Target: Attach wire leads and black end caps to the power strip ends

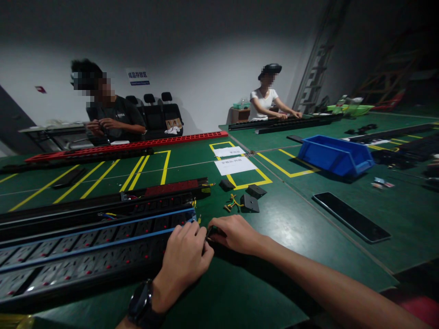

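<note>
My left hand (pixel 187 253), with a dark watch (pixel 140 297) at its wrist, is closed around the right end of the nearest black power strip (pixel 85 265). Its fingers curl down, hiding that end. Right beside it, the fingers of my right hand (pixel 236 234) pinch a small black part (pixel 211 232), mostly covered by the fingers. A blue-edged power strip (pixel 137 228) with red-dotted sockets lies just behind. Beyond my hands sit black end blocks (pixel 250 203) and a short yellow-green wire (pixel 233 201).
Farther back are more black strips, a red slotted rail (pixel 137 145) and paper labels (pixel 236 165) on the green table. At right lie a phone (pixel 351 217) and a blue bin (pixel 334 157). Two co-workers, one at left (pixel 116 116), one at right (pixel 264 103), work across the table.
</note>
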Available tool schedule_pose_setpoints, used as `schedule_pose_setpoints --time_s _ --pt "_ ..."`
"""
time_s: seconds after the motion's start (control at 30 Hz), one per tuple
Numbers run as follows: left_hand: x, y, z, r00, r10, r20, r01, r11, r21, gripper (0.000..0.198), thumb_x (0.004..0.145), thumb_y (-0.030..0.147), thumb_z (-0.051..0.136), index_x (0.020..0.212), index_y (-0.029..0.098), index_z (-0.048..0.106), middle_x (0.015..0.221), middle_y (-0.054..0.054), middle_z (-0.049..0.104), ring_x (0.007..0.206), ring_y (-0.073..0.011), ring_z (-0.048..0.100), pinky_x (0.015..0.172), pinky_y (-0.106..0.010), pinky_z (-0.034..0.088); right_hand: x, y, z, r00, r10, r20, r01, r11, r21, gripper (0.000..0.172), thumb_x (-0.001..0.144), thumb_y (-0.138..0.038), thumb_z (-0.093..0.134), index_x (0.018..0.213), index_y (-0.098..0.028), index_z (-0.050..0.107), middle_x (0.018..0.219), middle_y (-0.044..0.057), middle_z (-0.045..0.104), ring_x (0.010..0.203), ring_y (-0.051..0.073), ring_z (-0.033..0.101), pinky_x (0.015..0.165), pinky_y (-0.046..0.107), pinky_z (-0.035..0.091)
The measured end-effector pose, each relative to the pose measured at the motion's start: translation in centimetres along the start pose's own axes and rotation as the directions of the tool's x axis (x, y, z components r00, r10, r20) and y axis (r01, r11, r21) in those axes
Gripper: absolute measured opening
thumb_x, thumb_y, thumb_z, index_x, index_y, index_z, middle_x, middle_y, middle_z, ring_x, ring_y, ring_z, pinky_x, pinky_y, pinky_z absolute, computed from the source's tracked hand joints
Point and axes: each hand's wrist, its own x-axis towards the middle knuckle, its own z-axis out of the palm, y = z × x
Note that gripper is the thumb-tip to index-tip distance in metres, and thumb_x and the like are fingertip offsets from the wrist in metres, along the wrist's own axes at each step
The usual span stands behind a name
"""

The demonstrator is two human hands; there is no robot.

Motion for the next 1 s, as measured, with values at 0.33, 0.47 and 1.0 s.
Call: schedule_pose_setpoints --time_s 0.33,0.47,1.0 --pt "0.06 -0.11 0.08 1.0 0.006 -0.011 -0.006 1.0 0.005 0.011 0.09 0.014 0.061 0.087 0.02 0.068 0.092 -0.009 0.069 0.093 -0.0318 0.067 0.082 -0.046 0.048 0.02 -0.37 -0.38 1.0 0.01 0.023 -0.01 1.0 -0.016 0.012 0.101 -0.025 0.074 0.113 -0.021 0.074 0.1 0.006 0.083 0.084 0.021 0.075 0.066 0.028 0.032" --pt "0.11 -0.1 0.09 1.0 0.004 -0.016 -0.004 1.0 0.004 0.011 0.09 0.014 0.061 0.086 0.02 0.068 0.092 -0.009 0.069 0.093 -0.0319 0.067 0.083 -0.046 0.048 0.04 -0.24 -0.34 1.0 0.004 0.02 -0.004 1.0 -0.006 0.012 0.101 -0.024 0.074 0.112 -0.021 0.074 0.099 0.005 0.083 0.084 0.02 0.074 0.066 0.028 0.032" --pt "0.18 0.14 -0.32 1.0 -0.007 0.017 0.007 1.0 0.011 0.012 0.092 0.014 0.059 0.087 0.02 0.069 0.094 -0.01 0.07 0.094 -0.0326 0.068 0.084 -0.047 0.05 0.05 -0.06 -0.02 1.0 0.006 0.0 -0.006 1.0 0.003 0.011 0.1 -0.026 0.075 0.11 -0.022 0.074 0.094 0.004 0.081 0.08 0.019 0.071 0.064 0.028 0.03"
